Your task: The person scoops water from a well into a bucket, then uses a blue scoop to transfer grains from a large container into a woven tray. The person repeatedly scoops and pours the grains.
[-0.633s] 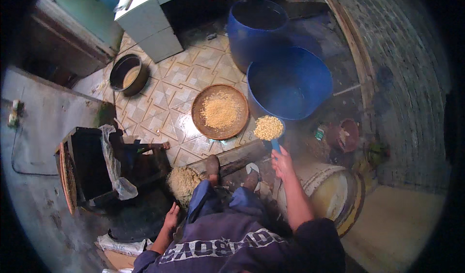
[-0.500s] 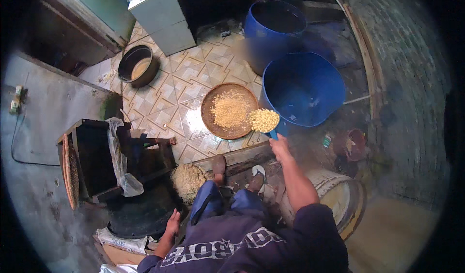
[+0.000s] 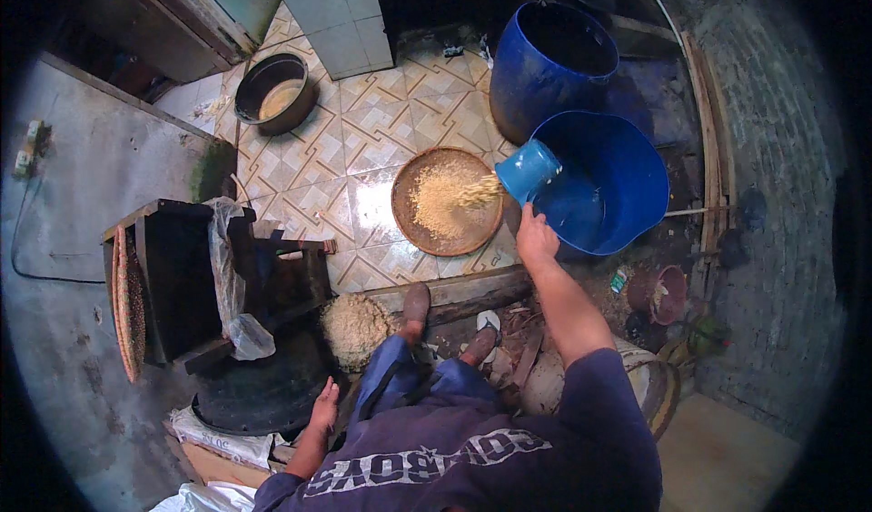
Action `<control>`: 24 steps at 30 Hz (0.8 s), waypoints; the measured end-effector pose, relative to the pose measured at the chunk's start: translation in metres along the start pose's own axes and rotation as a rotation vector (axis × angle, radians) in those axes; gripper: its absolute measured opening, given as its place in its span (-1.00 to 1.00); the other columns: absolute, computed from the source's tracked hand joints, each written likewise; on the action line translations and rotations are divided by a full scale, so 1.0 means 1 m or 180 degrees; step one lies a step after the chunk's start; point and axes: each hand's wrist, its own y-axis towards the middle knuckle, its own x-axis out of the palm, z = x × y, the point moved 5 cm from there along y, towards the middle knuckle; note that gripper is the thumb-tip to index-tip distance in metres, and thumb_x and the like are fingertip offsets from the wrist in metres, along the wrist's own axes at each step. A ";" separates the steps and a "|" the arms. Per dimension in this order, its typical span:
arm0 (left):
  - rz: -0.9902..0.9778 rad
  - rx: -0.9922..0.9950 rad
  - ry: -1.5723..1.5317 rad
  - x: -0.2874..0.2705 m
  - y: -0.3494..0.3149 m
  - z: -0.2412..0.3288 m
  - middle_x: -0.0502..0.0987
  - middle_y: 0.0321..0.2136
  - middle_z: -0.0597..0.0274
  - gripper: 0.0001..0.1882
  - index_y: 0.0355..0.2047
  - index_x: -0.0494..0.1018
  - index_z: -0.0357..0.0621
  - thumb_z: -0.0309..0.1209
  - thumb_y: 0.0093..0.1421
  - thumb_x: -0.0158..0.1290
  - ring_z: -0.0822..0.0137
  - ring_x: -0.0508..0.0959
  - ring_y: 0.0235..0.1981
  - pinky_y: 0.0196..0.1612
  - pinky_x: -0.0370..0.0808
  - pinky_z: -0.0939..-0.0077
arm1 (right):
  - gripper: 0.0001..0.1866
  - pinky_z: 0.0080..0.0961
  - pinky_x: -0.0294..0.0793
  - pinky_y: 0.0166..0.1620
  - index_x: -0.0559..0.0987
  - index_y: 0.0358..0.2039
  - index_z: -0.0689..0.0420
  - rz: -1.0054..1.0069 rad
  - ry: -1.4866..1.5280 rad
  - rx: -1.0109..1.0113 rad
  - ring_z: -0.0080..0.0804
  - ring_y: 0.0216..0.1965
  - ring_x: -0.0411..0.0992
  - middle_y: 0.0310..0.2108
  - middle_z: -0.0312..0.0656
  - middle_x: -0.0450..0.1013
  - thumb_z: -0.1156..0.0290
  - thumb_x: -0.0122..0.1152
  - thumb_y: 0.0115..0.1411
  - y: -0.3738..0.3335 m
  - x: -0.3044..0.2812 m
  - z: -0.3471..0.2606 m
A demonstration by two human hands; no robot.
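Note:
My right hand [image 3: 538, 238] is closed round the handle of a blue plastic dipper [image 3: 529, 170], which is tipped on its side to the left. Pale yellow beans [image 3: 480, 191] spill from its mouth. They fall onto a round woven tray [image 3: 406, 223] on the tiled floor, where a layer of similar beans [image 3: 439, 205] lies. Just right of the dipper is a large blue tub [image 3: 627, 194], whose left rim it overlaps. My left hand [image 3: 324, 407] hangs low by my thigh, fingers loosely stretched and holding nothing, beside a black tub [image 3: 263, 394].
A tall blue drum [image 3: 545, 76] stands behind the blue tub. Farther left sits a dark basin [image 3: 295, 108]. A wooden sill [image 3: 463, 294] edges the tiles before my feet. A pale crumbly heap [image 3: 356, 330] and a dark wooden stand [image 3: 177, 285] are at left, a pale drum [image 3: 627, 376] at right.
The heaped dipper was upright at the tray's right edge. It has been lifted and tilted left, and its beans now pour out. The view has shifted slightly; my left hand stays low.

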 end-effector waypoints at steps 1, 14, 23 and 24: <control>-0.0016 0.0087 -0.0004 0.000 0.006 -0.002 0.20 0.16 0.12 -0.34 0.24 0.00 -0.04 -0.02 0.23 -0.16 0.30 0.31 0.04 0.08 0.19 0.50 | -0.51 -0.17 0.51 -0.34 0.19 0.10 -0.01 0.0119 -0.0096 -0.0073 -0.04 -0.29 0.49 -0.27 0.02 0.39 0.47 -0.08 0.12 0.002 -0.005 -0.002; -0.0353 0.0369 0.0561 0.015 0.023 -0.009 0.15 0.18 0.04 -0.31 0.24 -0.02 -0.12 -0.01 0.24 -0.18 0.25 0.16 0.20 0.17 0.08 0.50 | -0.22 -0.48 0.37 -0.52 -0.05 0.27 -0.06 0.1450 0.2811 -0.0599 -0.39 -0.50 0.39 -0.37 -0.17 0.30 0.57 0.04 0.08 -0.069 -0.006 0.065; -0.0667 0.0786 0.2024 0.077 0.000 0.055 0.26 0.11 -0.03 -0.39 0.21 0.06 -0.13 -0.05 0.25 -0.20 0.25 0.45 -0.10 -0.04 0.35 0.51 | -0.37 -0.75 0.11 -0.59 0.10 0.23 0.06 0.1367 0.6240 0.0870 -0.72 -0.61 0.10 -0.41 -0.40 0.23 0.48 0.06 0.16 -0.265 -0.021 0.226; -0.0712 0.0844 0.2078 0.085 0.004 0.058 0.28 0.09 -0.02 -0.41 0.20 0.08 -0.13 -0.08 0.26 -0.20 0.26 0.46 -0.14 -0.08 0.37 0.51 | -0.40 -0.77 0.11 -0.60 0.11 0.21 0.08 0.1786 0.6044 0.1098 -0.73 -0.62 0.09 -0.44 -0.40 0.22 0.47 0.03 0.17 -0.285 -0.013 0.255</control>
